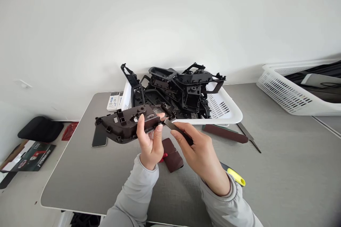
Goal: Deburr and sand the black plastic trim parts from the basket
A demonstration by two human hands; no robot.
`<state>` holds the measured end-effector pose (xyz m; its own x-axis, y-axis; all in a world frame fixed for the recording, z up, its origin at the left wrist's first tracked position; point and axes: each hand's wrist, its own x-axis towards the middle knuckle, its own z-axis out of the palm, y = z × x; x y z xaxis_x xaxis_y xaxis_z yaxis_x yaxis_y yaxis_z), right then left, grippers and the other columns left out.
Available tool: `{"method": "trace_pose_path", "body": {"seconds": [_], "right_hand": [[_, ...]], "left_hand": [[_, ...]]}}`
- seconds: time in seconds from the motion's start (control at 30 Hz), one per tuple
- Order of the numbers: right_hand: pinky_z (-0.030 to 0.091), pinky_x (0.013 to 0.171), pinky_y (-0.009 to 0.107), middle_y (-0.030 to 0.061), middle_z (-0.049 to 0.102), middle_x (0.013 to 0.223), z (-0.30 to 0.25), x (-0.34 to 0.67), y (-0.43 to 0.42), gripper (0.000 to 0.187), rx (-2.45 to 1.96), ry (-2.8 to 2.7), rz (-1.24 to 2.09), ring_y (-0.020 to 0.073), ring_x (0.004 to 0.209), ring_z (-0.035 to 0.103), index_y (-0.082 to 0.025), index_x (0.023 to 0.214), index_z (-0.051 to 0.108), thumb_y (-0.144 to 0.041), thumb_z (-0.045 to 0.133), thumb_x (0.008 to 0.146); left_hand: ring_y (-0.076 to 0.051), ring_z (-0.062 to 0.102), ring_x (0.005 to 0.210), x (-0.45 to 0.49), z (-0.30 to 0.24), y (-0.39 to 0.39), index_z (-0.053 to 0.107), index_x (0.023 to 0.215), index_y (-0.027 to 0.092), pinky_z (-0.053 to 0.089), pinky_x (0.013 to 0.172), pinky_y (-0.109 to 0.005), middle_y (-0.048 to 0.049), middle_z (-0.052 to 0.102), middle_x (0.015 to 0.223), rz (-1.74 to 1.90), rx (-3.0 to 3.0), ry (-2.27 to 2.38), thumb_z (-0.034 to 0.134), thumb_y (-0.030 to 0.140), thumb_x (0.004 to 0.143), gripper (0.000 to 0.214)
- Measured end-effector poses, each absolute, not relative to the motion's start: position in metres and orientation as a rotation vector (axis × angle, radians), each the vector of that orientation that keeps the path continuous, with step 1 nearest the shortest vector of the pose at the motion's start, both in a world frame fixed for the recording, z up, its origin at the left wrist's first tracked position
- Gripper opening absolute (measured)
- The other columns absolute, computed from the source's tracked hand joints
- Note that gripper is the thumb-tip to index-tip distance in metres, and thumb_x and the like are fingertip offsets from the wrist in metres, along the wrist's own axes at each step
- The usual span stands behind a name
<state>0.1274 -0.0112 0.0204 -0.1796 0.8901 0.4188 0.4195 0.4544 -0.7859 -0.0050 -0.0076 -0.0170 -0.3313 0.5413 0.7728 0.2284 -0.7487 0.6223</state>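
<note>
My left hand (150, 145) is closed on a dark brown moulded plastic part (125, 124), holding it above the table. The part has clips and slots along its body and an open frame at its right end. In my right hand (202, 149) is a flat metal file (177, 129), gripped between thumb and fingers. The file's tip meets or nearly meets the part just right of my left thumb; exact contact cannot be made out. Under my hands lies brown sandpaper (173, 156) on the table, with a red object (163, 156) partly hidden beside it.
A white basket (231, 113) heaped with black plastic parts (176, 81) stands behind my hands. Right of it lie a sandpaper-covered strip (225, 133) and another file (249, 136). A yellow-and-black handle (236, 177) shows near my right wrist. A phone (99, 138) lies left; another basket (285, 94) stands right.
</note>
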Motion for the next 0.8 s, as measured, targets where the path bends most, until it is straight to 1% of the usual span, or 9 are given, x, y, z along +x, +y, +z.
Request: {"method": "trace_pose_path", "body": {"seconds": [0.13, 0.2, 0.3, 0.37, 0.43, 0.57, 0.67, 0.7, 0.8], "right_hand": [[0.049, 0.058, 0.026, 0.0013, 0.069, 0.074, 0.025, 0.133, -0.010, 0.018, -1.091, -1.564, 0.849, 0.0150, 0.064, 0.062, -0.021, 0.099, 0.066, -0.036, 0.060, 0.092], [0.046, 0.052, 0.025, 0.0017, 0.067, 0.075, 0.027, 0.134, -0.009, 0.021, -1.082, -1.420, 0.977, 0.0134, 0.060, 0.057, -0.021, 0.098, 0.066, -0.040, 0.061, 0.091], [0.035, 0.044, 0.024, 0.0006, 0.062, 0.073, 0.028, 0.133, -0.007, 0.028, -1.028, -1.304, 1.193, 0.0091, 0.050, 0.043, -0.021, 0.099, 0.069, -0.046, 0.065, 0.087], [0.030, 0.041, 0.023, -0.0018, 0.057, 0.066, 0.027, 0.131, -0.006, 0.032, -0.973, -1.269, 1.301, 0.0075, 0.046, 0.035, -0.021, 0.100, 0.070, -0.048, 0.067, 0.084], [0.028, 0.041, 0.023, -0.0033, 0.052, 0.062, 0.027, 0.129, -0.005, 0.032, -0.944, -1.261, 1.341, 0.0074, 0.046, 0.031, -0.021, 0.099, 0.072, -0.049, 0.068, 0.083], [0.026, 0.043, 0.024, -0.0042, 0.047, 0.058, 0.027, 0.128, -0.005, 0.029, -0.952, -1.298, 1.338, 0.0083, 0.048, 0.031, -0.021, 0.097, 0.073, -0.046, 0.069, 0.082], [0.027, 0.044, 0.024, -0.0029, 0.051, 0.061, 0.028, 0.129, -0.006, 0.028, -0.956, -1.314, 1.350, 0.0088, 0.050, 0.034, -0.020, 0.095, 0.072, -0.045, 0.069, 0.082], [0.028, 0.044, 0.024, -0.0019, 0.053, 0.063, 0.029, 0.128, -0.007, 0.028, -0.960, -1.321, 1.351, 0.0090, 0.050, 0.036, -0.020, 0.095, 0.072, -0.044, 0.069, 0.082], [0.032, 0.045, 0.025, 0.0008, 0.061, 0.072, 0.030, 0.128, -0.008, 0.027, -0.957, -1.362, 1.355, 0.0097, 0.053, 0.042, -0.020, 0.096, 0.072, -0.044, 0.067, 0.084]], "left_hand": [[-0.015, 0.070, 0.096, -0.007, -0.012, -0.010, 0.032, 0.147, 0.036, 0.059, 0.088, -0.034, -0.0039, 0.071, 0.108, 2.166, 1.501, 0.997, 0.054, 0.018, 0.096, 0.058], [-0.015, 0.071, 0.091, -0.009, -0.009, -0.011, 0.032, 0.147, 0.037, 0.060, 0.082, -0.033, -0.0029, 0.071, 0.103, 2.088, 1.399, 0.981, 0.055, 0.023, 0.096, 0.057], [-0.015, 0.071, 0.085, -0.010, -0.006, -0.012, 0.030, 0.146, 0.040, 0.061, 0.075, -0.031, -0.0006, 0.070, 0.098, 1.989, 1.322, 0.913, 0.059, 0.026, 0.094, 0.060], [-0.014, 0.070, 0.081, -0.011, -0.005, -0.011, 0.032, 0.144, 0.042, 0.060, 0.076, -0.031, 0.0021, 0.069, 0.093, 1.965, 1.285, 0.857, 0.063, 0.026, 0.092, 0.062], [-0.012, 0.069, 0.077, -0.012, -0.003, -0.010, 0.035, 0.141, 0.043, 0.059, 0.077, -0.031, 0.0046, 0.067, 0.087, 1.970, 1.222, 0.850, 0.068, 0.026, 0.088, 0.065], [-0.011, 0.065, 0.074, -0.009, -0.001, -0.010, 0.038, 0.139, 0.041, 0.056, 0.077, -0.028, 0.0063, 0.065, 0.081, 1.973, 1.067, 0.917, 0.075, 0.026, 0.082, 0.069], [-0.010, 0.065, 0.077, -0.004, 0.001, -0.013, 0.039, 0.139, 0.039, 0.055, 0.078, -0.028, 0.0051, 0.067, 0.084, 1.915, 1.033, 0.909, 0.075, 0.027, 0.082, 0.068], [-0.010, 0.065, 0.075, -0.003, 0.002, -0.014, 0.040, 0.138, 0.037, 0.055, 0.076, -0.027, 0.0050, 0.067, 0.083, 1.880, 1.025, 0.896, 0.075, 0.028, 0.082, 0.066], [-0.008, 0.060, 0.065, -0.002, 0.003, -0.016, 0.047, 0.131, 0.034, 0.051, 0.063, -0.022, 0.0065, 0.063, 0.077, 1.794, 0.993, 0.870, 0.075, 0.028, 0.081, 0.057]]}}
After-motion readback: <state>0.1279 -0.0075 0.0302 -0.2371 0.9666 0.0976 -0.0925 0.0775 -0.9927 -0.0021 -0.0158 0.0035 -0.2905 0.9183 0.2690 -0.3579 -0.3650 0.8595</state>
